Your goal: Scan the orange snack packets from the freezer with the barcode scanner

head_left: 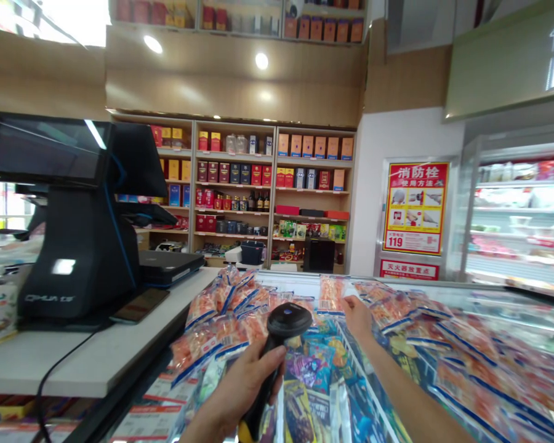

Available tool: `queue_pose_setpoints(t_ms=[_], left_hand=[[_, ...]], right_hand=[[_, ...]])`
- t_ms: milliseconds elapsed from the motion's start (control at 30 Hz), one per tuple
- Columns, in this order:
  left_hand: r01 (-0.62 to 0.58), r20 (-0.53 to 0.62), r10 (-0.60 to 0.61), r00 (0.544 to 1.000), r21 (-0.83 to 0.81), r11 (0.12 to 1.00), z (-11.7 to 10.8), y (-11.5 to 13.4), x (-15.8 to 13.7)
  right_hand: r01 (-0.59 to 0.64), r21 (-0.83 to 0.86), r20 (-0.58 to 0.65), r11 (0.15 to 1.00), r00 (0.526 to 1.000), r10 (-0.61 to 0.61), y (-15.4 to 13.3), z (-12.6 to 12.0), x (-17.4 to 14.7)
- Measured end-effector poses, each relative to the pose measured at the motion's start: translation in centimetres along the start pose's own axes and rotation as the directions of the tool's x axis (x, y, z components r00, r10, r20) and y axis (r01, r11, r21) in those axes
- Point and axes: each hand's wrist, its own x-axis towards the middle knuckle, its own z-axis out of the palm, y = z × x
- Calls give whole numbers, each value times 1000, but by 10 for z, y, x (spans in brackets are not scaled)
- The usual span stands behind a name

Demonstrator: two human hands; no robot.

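My left hand (245,383) is wrapped around the handle of a black barcode scanner (289,319), its head tilted up and away from me. Farther out, my right hand (358,317) has its fingers closed at the right edge of a clear packet of orange-pink food (331,291), which stands roughly upright. More such packets (244,294) are heaped to the left, beyond the scanner. Another spread of packets (471,363) lies to the right of my right forearm. Below the scanner, colourful wrapped goods (311,363) fill a white wire basket.
On the left, a white counter (74,370) carries a black checkout terminal (80,246), a phone (141,305) and a trailing cable (50,375). Shelves of boxes and bottles (233,175) stand behind. A red fire-hydrant sign (415,208) and a lit refrigerated display (521,215) are at the right.
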Motion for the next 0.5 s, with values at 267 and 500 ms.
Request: queue_pose_setpoints(t_ms=[267,500], left_hand=[[-47,-155,37,987,-60,997,-19,11,-6],[-75,-319,40,947,-100,992,-45,15,-12]], right_hand=[[-42,45,56,998,998,39,-37,14,5],[-42,52,196,998,980,31,-89,61,4]])
